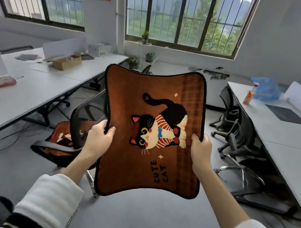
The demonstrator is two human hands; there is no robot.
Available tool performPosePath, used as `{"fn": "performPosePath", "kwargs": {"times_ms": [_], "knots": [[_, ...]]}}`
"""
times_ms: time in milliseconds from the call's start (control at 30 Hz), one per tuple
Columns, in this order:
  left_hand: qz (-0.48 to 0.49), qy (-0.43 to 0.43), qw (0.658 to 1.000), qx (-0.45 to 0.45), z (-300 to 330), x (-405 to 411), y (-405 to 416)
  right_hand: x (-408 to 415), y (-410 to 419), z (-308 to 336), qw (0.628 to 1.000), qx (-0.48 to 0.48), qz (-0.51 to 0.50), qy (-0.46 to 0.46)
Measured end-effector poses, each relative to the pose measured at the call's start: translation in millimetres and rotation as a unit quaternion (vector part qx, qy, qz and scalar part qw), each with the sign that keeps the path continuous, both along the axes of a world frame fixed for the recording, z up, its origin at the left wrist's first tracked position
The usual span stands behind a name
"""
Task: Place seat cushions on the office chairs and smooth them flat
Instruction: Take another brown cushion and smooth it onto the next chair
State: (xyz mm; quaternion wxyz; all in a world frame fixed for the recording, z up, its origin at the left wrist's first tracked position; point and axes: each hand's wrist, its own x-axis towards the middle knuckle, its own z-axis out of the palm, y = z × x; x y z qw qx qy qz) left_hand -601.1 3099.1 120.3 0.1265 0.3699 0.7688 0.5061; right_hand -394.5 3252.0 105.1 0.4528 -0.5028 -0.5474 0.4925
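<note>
Cushion: brown seat cushion [150,133] printed with a cat, held up in the air between both hands, face toward the camera.
Left hand [98,139]: fingers curled shut on the cushion's left edge, thumb in front.
Right hand [200,153]: clamped on the right edge likewise.
Left of the left fingers: office chair [69,137] carrying a second cushion [61,136].
Right of the right fingers: empty office chairs [239,138] beside a white desk [286,144].

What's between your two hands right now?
In the head view, the cat cushion spans the gap, gripped at its side edges by the left hand and right hand.
</note>
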Motion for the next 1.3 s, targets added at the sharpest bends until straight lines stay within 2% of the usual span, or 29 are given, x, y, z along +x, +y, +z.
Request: {"fn": "performPosePath", "kwargs": {"times_ms": [200, 333, 533, 767, 1000, 1167, 1300], "knots": [[-0.026, 0.009, 1.000, -0.014, -1.1, -43.1, 186.1, -36.2, 185.2, -0.4, 1.000, 0.004, -0.026, 0.003], [-0.005, 0.011, 1.000, -0.027, -14.3, -82.2, 322.0, -79.2, 323.6, -11.0, 1.000, 0.001, -0.002, 0.000], [0.032, 0.000, 0.999, -0.039, -7.5, -142.7, 474.9, -152.4, 494.3, -1.1, 0.999, 0.004, 0.051, -0.009], [0.117, -0.008, 0.992, -0.037, -8.0, -243.1, 578.1, -272.2, 624.1, -3.7, 0.992, -0.001, 0.123, -0.008], [0.147, -0.019, 0.986, -0.073, -32.4, -415.1, 700.8, -474.4, 765.4, -30.8, 0.981, -0.016, 0.191, -0.029], [0.173, -0.018, 0.981, -0.087, -25.0, -522.0, 766.5, -593.4, 835.7, -31.2, 0.974, -0.038, 0.222, -0.037], [0.187, -0.014, 0.980, -0.069, -21.6, -601.6, 817.2, -688.2, 892.4, -38.7, 0.973, -0.042, 0.228, -0.023]]}}
